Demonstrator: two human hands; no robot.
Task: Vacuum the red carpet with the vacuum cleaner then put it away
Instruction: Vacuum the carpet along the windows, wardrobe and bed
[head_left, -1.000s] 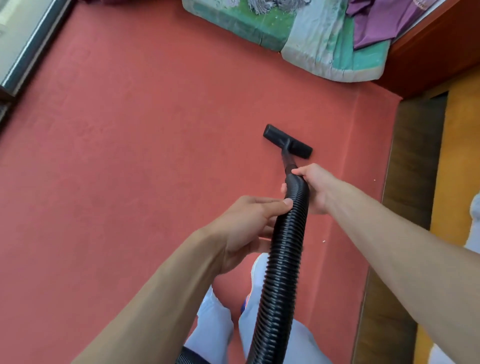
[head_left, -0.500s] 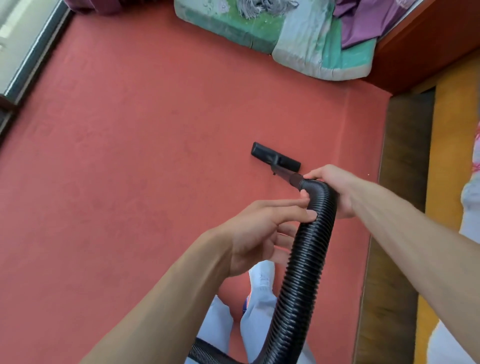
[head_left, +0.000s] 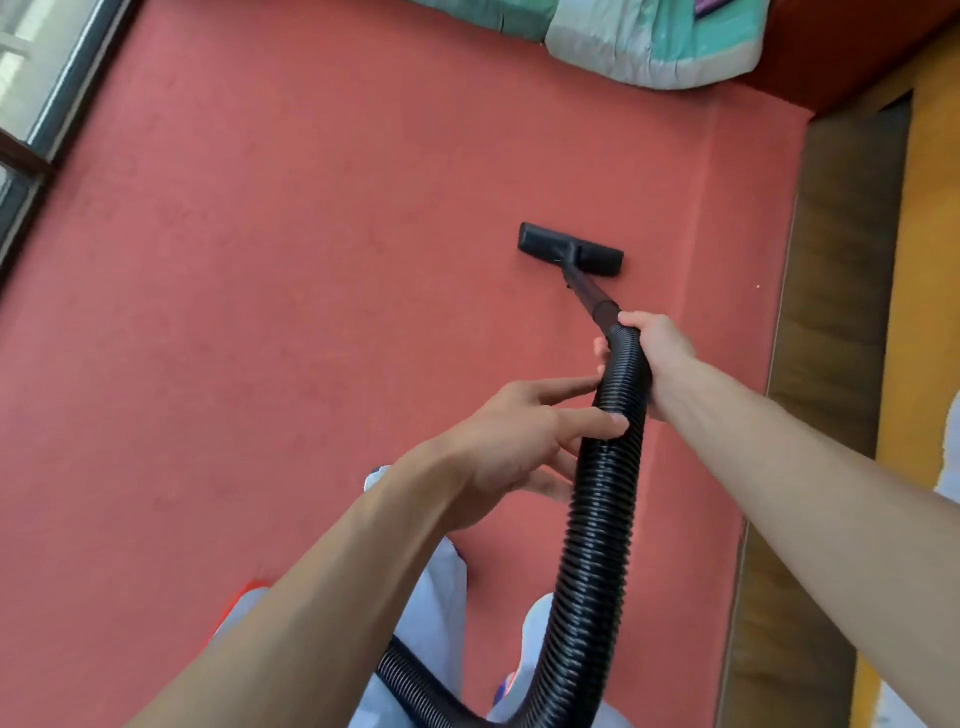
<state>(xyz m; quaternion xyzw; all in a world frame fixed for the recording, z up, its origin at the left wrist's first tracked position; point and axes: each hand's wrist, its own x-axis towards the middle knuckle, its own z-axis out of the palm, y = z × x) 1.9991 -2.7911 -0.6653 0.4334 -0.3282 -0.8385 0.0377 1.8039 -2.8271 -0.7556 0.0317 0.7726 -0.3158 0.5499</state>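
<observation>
Two hands on one black corrugated vacuum hose (head_left: 597, 519): right hand (head_left: 657, 358) clenched around its upper end, left hand (head_left: 519, 447) loosely fingering it just below. Floor nozzle (head_left: 570, 255) flat on red carpet (head_left: 285, 286), ahead of both hands.

Red carpet (head_left: 311, 312) covered most of floor. Black nozzle (head_left: 570, 250) sat flat on it, right of middle. Folded bedding (head_left: 660, 47) lay along far edge. Bare brown floor strip (head_left: 836, 312) ran beside carpet's right edge.
</observation>
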